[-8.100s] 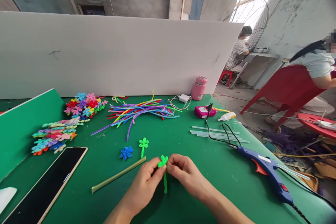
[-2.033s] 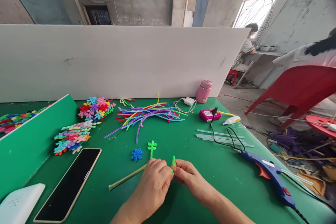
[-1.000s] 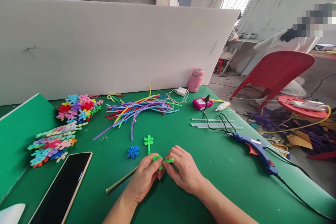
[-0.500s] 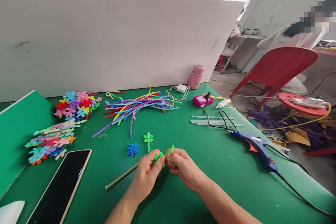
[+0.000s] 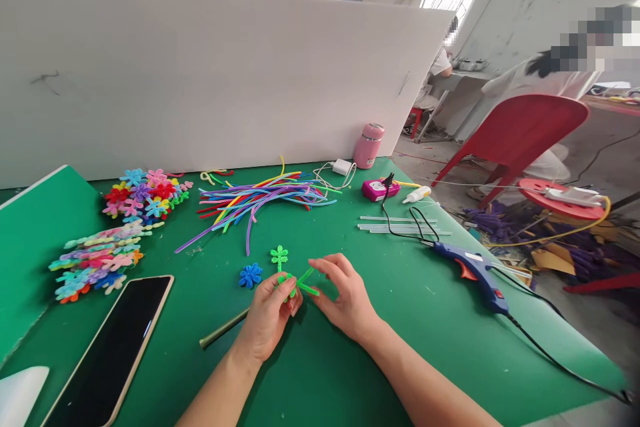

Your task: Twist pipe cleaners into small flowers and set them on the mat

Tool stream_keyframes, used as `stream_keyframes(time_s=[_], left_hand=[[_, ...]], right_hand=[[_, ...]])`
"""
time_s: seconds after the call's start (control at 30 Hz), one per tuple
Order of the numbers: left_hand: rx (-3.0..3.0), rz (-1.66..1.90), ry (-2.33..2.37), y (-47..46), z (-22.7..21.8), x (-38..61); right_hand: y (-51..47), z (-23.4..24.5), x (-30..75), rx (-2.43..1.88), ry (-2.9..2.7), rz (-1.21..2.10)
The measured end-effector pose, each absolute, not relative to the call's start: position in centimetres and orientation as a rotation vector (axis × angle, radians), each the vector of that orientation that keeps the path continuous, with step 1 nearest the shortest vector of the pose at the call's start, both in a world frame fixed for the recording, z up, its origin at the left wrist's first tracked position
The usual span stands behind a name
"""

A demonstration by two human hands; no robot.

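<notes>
Between the thumb and fingers of my left hand (image 5: 267, 320) is a bent green pipe cleaner (image 5: 304, 281), its two free ends splayed toward the right. My right hand (image 5: 345, 293) is beside those ends, thumb and fingers apart, with a fingertip close to the upper end; whether it touches I cannot tell. Just beyond my left hand lies a finished green pipe-cleaner leaf sprig (image 5: 279, 256), its stem partly hidden. A blue pipe-cleaner flower (image 5: 251, 275) rests to its left. An olive-green rod (image 5: 225, 329) on the table runs under my left hand.
Loose coloured pipe cleaners (image 5: 265, 197) lie behind; pipe-cleaner flowers (image 5: 143, 197) are piled left, above a phone (image 5: 110, 347). At right are a blue glue gun (image 5: 473, 273), glue sticks (image 5: 395, 227) and a pink bottle (image 5: 369, 145). A person sits beyond on a red chair (image 5: 515, 140).
My right hand has let go of the green pipe cleaner and opened. The pipe cleaner's two ends now show, spread apart. My left hand keeps hold, shifted slightly left.
</notes>
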State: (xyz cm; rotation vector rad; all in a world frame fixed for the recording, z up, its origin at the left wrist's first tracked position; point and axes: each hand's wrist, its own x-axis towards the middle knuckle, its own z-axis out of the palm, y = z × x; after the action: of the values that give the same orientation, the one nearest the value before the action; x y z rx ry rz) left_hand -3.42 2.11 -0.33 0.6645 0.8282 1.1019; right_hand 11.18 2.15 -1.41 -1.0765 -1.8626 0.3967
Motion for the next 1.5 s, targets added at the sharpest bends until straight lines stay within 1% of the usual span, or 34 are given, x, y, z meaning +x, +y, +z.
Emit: stream_keyframes(time_s=[0.1,0.17,0.27,0.33,0.4,0.5,0.57,0.7,0.83,0.9,0.97,1.17,1.23,1.37,1.5], left_hand=[[0.675,1.059,0.827,2.0,-0.6,-3.5],[0.696,1.037,0.827,2.0,-0.8,-3.6],[0.76,1.007,0.831,1.9,-1.0,-3.7],[0.827,0.986,0.835,1.9,-1.0,-3.7],[0.909,0.973,0.846,1.9,-0.9,-3.8],[1.04,0.976,0.882,1.9,-0.7,-3.9],[1.111,0.985,0.909,2.0,-0.3,-4.0],[1.152,1.018,0.945,1.8,0.2,-4.0],[1.049,1.062,0.924,1.5,0.2,-3.6],[0.949,1.083,0.895,1.5,0.0,-3.4],[0.846,1.105,0.864,1.7,-0.1,-3.4],[0.621,1.125,0.831,2.2,-0.4,-3.7],[0.576,1.107,0.835,2.2,-0.3,-3.6],[0.521,1.07,0.843,1.9,-0.1,-3.5],[0.436,1.031,0.904,1.7,-0.1,-3.6]], right_hand=[[2.1,-1.6,11.1,-1.02,-1.98,0.204],[2.0,-1.7,11.0,-0.998,-2.017,0.139],[1.8,-1.5,10.9,-0.988,-2.042,0.119],[1.5,-1.3,10.8,-0.991,-2.028,0.169],[1.4,-1.0,10.6,-1.014,-1.974,0.322],[1.3,-0.9,10.2,-1.083,-1.725,0.79],[1.5,-1.2,9.8,-1.103,-1.546,1.037],[1.9,-1.6,9.1,-1.106,-1.422,1.216],[1.8,-1.1,9.1,-1.073,-1.399,1.288],[1.6,-0.9,9.5,-1.04,-1.423,1.241],[1.4,-0.8,10.0,-0.999,-1.475,1.105],[1.4,-1.1,10.6,-0.963,-1.775,0.462],[1.5,-1.1,10.5,-0.988,-1.843,0.305],[1.7,-1.0,10.4,-1.01,-1.954,0.129],[1.7,-1.0,10.6,-1.014,-2.022,0.091]])
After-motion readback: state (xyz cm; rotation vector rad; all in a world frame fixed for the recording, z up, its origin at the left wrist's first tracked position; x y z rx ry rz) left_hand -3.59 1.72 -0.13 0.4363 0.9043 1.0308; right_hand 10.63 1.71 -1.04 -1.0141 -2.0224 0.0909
